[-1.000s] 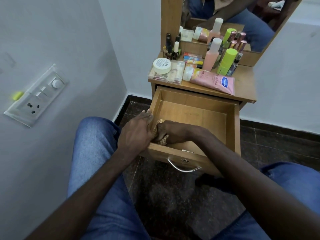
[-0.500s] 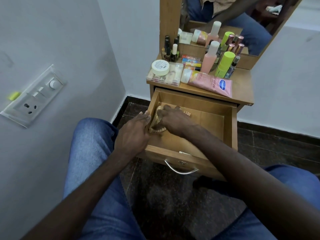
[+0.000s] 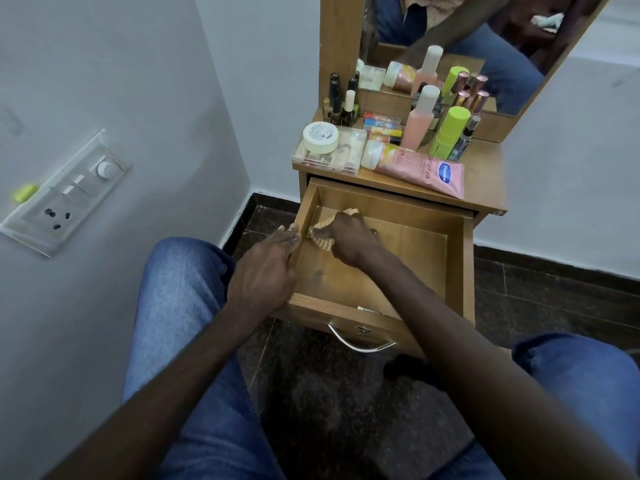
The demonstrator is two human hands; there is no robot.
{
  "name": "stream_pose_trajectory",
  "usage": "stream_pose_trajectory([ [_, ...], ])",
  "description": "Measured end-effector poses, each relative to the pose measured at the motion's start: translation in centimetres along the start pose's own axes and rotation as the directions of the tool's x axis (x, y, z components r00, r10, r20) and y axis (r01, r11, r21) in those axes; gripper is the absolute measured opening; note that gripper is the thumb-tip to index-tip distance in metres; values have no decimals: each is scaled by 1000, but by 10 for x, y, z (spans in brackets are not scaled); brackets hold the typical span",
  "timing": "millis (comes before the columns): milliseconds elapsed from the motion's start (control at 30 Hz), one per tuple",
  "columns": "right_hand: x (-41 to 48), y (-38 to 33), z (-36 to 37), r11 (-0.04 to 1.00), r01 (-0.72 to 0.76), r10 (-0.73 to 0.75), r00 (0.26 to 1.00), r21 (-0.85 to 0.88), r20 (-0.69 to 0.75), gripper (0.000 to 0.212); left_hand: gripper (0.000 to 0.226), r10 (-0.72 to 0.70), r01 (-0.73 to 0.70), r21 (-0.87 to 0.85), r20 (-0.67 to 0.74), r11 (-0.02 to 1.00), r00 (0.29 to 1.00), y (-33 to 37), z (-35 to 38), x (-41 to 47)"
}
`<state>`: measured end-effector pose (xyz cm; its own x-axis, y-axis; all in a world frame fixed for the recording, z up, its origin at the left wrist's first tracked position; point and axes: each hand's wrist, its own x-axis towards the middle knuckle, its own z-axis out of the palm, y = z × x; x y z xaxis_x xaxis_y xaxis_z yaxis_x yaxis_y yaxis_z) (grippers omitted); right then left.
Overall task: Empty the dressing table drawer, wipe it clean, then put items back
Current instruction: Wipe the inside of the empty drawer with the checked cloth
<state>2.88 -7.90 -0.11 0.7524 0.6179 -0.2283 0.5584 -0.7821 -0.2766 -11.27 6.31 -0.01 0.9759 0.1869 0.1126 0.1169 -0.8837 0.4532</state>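
While in drawer [image 3: 454,268], cloth [image 3: 320,238] under fingers [image 3: 343,222].

To your left, a switch panel [image 3: 65,192] sits on the grey wall [image 3: 104,64], a yellow-green piece [image 3: 24,192] just beside it. Dark floor [image 3: 346,393] lies below your jeans [image 3: 180,306].
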Motion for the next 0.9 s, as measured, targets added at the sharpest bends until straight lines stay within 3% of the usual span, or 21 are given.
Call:
stream_pose_trajectory([
  [167,-25,1,17,959,261,-274,953,110,128,51,52,11,-11,7,-3,1000,1000,-2,1,-1],
  [300,-34,-5,23,920,333,-373,906,208,199,49,54,14,-14,17,-7,1000,1000,-3,2,-1],
  [467,-38,-10,16,918,337,-384,885,208,263,46,55,25,-25,24,-4,999,1000,-6,1,0],
  [733,-27,-31,-8,903,410,-337,863,-130,377,24,47,28,-28,12,-5,1000,1000,-2,-3,1],
  [900,-33,-32,-21,787,504,-344,837,-355,426,37,49,17,-17,24,-4,1000,1000,-2,-1,-1],
])
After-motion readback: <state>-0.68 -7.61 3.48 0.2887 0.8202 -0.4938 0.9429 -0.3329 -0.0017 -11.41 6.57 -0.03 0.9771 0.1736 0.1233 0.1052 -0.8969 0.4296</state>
